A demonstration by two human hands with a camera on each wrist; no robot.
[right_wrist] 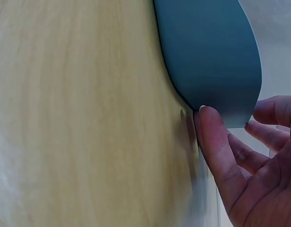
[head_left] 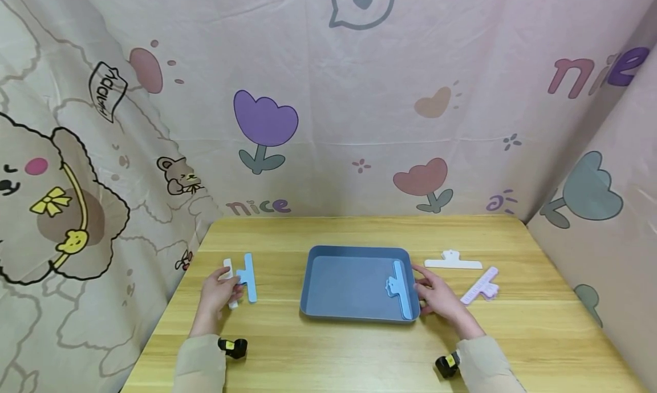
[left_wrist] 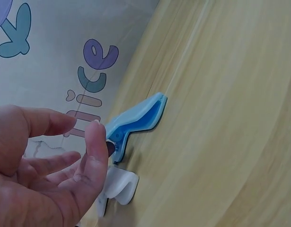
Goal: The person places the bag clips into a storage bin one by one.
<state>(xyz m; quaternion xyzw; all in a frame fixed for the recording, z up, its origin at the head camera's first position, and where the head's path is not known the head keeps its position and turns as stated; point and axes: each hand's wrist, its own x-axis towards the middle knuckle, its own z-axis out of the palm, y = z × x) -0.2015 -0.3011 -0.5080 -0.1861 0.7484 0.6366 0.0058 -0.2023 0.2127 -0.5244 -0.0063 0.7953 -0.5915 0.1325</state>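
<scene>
On the left, my left hand [head_left: 218,290] hovers around a white clip [head_left: 228,279] and reaches toward a light blue clip [head_left: 250,278]. In the left wrist view its fingers bend loosely with a gap between thumb and index finger; the thumb overlaps the end of the blue clip [left_wrist: 140,116], and the white clip [left_wrist: 121,183] lies below. Against the right side of a grey-blue tray [head_left: 349,316] rests my right hand [head_left: 437,295]. The right wrist view has its extended thumb along the tray's outer wall [right_wrist: 211,56], other fingers near the rim. Inside the tray's right side lies another blue clip [head_left: 402,290].
Right of the tray lie a white clip [head_left: 453,262] and a pale purple clip [head_left: 481,286], both on the wooden table [head_left: 328,359]. A printed cloth [head_left: 333,125] hangs behind the table and along both sides.
</scene>
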